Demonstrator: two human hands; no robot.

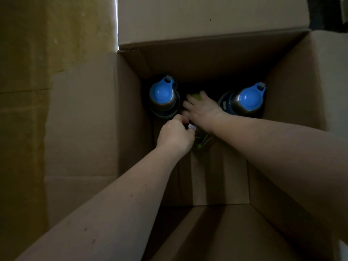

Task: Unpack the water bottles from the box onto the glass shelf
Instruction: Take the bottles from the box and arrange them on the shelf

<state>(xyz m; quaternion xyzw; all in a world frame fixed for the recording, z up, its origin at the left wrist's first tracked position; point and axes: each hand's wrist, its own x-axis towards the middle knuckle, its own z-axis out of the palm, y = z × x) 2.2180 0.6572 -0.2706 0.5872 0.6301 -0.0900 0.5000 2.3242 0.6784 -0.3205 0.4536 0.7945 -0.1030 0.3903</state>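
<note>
Dim cardboard box (301, 76): left hand (175, 136) pinches white tag (191, 127); right hand (202, 108) grasps green-capped bottle (196, 96); no legible writing.

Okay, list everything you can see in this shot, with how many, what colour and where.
Box: one, brown cardboard, open, fills the middle of the view.
Blue-lidded bottles: two, steel bodies, upright at the far end of the box, one on the left, one on the right.
Green-topped thing: one, between the two bottles, mostly hidden under the right hand.
Second box: one, brown, behind the open box.
Wall: yellowish, on the left.
Left hand: curled round something small and pale.
Right hand: reaching over the green top; grip unclear.
</note>
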